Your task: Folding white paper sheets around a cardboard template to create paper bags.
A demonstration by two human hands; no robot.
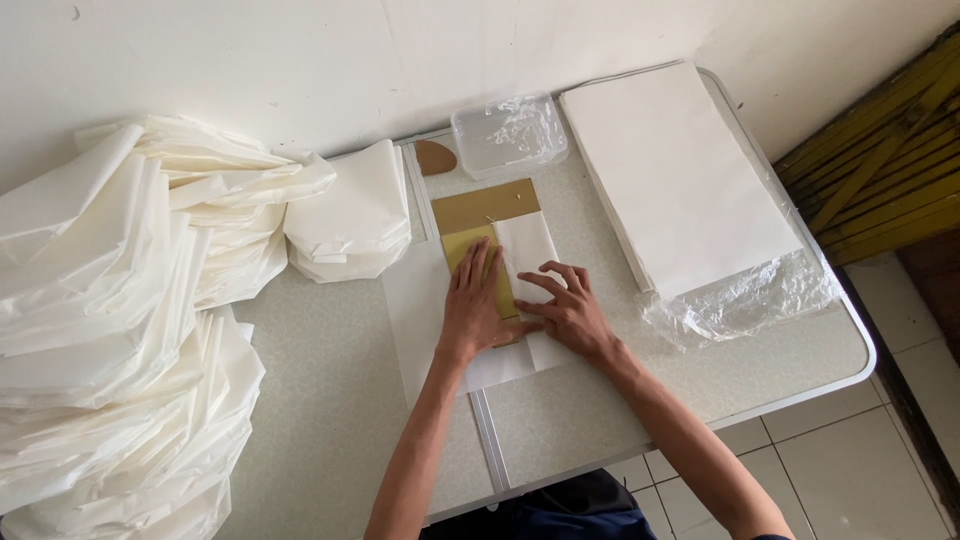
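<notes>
Paper fills the left side of the table point(330, 400): a large heap of folded white sheets point(120, 330), with a smaller stack of folded sheets point(350, 220) just beside it. At centre, the left hand point(470, 305) lies flat, fingers straight and together, pressing on a gold card template point(480, 215) and the white sheet point(430, 320) under it. The right hand point(565, 310), fingers bent and spread, presses the sheet's folded flap down over the card. Behind them stands a clear plastic box point(505, 135). Farther right lies a flat stack of white paper point(675, 175) on crumpled clear wrapping point(750, 295).
</notes>
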